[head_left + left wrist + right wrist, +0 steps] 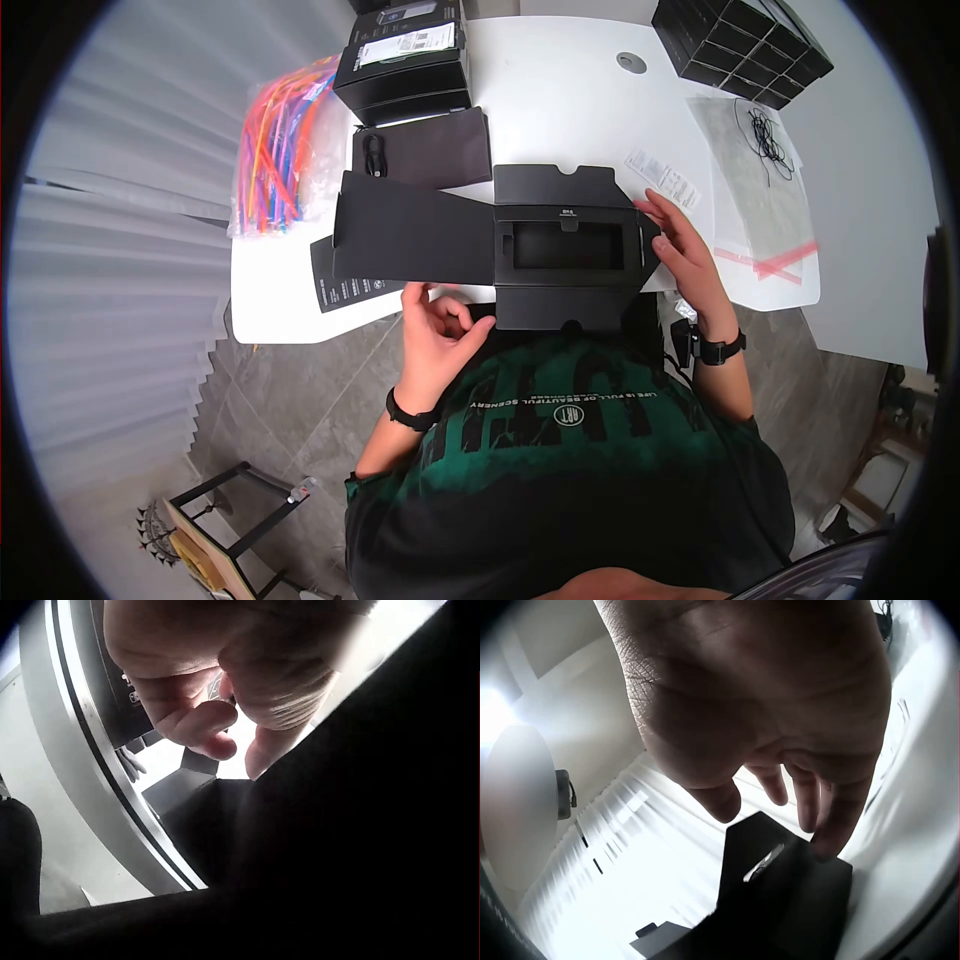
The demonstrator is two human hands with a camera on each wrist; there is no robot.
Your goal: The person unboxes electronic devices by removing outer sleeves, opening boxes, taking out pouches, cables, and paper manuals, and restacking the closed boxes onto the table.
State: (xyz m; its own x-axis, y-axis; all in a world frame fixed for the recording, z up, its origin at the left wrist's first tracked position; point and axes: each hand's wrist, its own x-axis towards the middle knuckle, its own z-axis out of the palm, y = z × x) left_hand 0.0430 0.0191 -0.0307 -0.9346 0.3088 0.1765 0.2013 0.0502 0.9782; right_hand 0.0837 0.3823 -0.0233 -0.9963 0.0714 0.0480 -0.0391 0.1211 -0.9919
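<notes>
A black cardboard box (568, 292) lies unfolded at the table's front edge, its inside facing up. A rectangular recess (567, 246) sits in its middle, and a wide lid panel (415, 228) spreads to the left. My right hand (688, 252) is at the box's right side flap (787, 892), thumb and fingers spread. In the right wrist view, a fingertip meets the flap's corner while the thumb stands apart. My left hand (437, 335) is below the lid panel, fingers loosely bent, thumb tip beside the front flap. Nothing shows between its thumb and fingers (214, 724).
Behind the box lie a dark flat case (435, 148) and a black cable (374, 155). A larger black box (405, 75), bagged colourful strips (285, 150) and stacked black boxes (745, 50) stand farther out. A printed card (350, 290) lies partly under the lid.
</notes>
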